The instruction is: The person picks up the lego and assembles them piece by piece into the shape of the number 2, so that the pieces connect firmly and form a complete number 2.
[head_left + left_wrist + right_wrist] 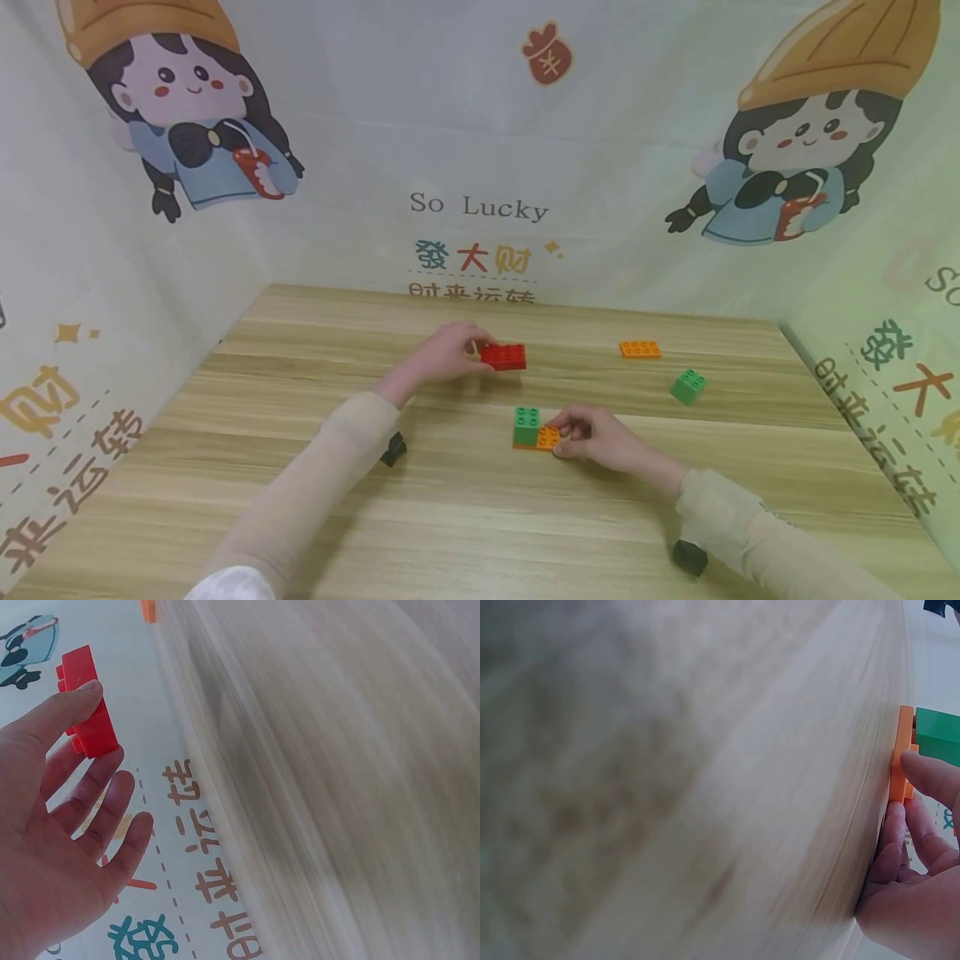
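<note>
My left hand [447,352] pinches a red building brick [504,357] between thumb and fingers, toward the back middle of the table. In the left wrist view the thumb lies across the side of the red brick [91,701], its studs facing left. Nearer the front, my right hand [602,437] pinches the right end of a flat orange brick [548,438]. A green brick [527,426] stands upright on that plate's left half. The right wrist view shows my thumb against the edge of the orange brick [901,754], close to the tabletop, with the green brick [938,735] beyond it.
On the wooden table [450,517], a second flat orange brick [640,350] lies at the back right. Another green brick [687,387] sits just in front of it. A printed cloth [480,125] hangs around the back and sides of the table.
</note>
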Tool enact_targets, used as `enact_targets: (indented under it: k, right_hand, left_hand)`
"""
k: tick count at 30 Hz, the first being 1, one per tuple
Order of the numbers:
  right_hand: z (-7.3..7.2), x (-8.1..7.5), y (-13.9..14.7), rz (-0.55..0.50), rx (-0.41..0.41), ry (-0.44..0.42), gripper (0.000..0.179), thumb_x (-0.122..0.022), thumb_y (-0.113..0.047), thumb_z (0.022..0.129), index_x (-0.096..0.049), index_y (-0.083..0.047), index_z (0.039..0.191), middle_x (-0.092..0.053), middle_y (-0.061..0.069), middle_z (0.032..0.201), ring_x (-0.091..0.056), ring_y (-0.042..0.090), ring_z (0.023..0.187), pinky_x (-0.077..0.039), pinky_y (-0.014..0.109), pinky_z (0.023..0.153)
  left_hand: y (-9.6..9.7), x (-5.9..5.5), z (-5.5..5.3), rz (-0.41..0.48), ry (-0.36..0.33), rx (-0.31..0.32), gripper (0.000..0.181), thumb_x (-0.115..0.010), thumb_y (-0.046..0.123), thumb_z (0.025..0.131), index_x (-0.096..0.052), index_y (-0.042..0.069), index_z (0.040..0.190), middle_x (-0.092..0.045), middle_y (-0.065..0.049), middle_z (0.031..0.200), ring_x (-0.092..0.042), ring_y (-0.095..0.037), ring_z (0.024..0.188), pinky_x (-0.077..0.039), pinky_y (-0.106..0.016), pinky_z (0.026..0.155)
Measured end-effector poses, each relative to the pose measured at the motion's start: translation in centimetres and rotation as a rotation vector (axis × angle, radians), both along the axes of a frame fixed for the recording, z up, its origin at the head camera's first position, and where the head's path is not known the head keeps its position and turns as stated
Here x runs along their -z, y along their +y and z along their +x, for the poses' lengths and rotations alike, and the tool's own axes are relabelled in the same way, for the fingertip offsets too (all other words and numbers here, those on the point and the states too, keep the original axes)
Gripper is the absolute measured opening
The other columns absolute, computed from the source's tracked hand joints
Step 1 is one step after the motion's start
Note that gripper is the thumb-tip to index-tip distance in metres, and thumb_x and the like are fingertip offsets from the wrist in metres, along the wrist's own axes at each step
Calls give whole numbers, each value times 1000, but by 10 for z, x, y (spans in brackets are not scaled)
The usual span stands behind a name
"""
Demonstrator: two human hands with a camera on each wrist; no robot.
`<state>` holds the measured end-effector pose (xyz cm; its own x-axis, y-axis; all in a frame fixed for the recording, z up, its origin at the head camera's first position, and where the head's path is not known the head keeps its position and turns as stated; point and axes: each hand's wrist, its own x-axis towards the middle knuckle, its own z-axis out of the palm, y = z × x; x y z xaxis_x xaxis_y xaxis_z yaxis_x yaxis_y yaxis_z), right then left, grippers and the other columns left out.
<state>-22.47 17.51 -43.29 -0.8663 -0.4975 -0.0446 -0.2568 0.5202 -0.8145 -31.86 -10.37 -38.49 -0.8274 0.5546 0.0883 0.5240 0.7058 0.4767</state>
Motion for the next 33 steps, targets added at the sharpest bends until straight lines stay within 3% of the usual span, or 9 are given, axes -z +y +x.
enact_targets:
  k: [10,33]
  right_hand:
    - [-2,3,1,35,13,-8,31,-74,-13,86,-68,-3,114,-61,7,95,-49,16,83,-43,19,70]
    - [-1,2,1,31,2,-5,31,-73,-13,86,-68,-2,115,-61,7,95,-50,15,84,-43,20,72]
  left_hand:
    - [11,-7,13,18,-3,23,44,-75,25,87,-64,11,127,-68,-5,118,-62,-22,105,-52,-36,93]
    - [25,-11,29,54,-2,59,42,-76,26,86,-65,12,123,-68,-4,113,-60,-20,102,-51,-34,90]
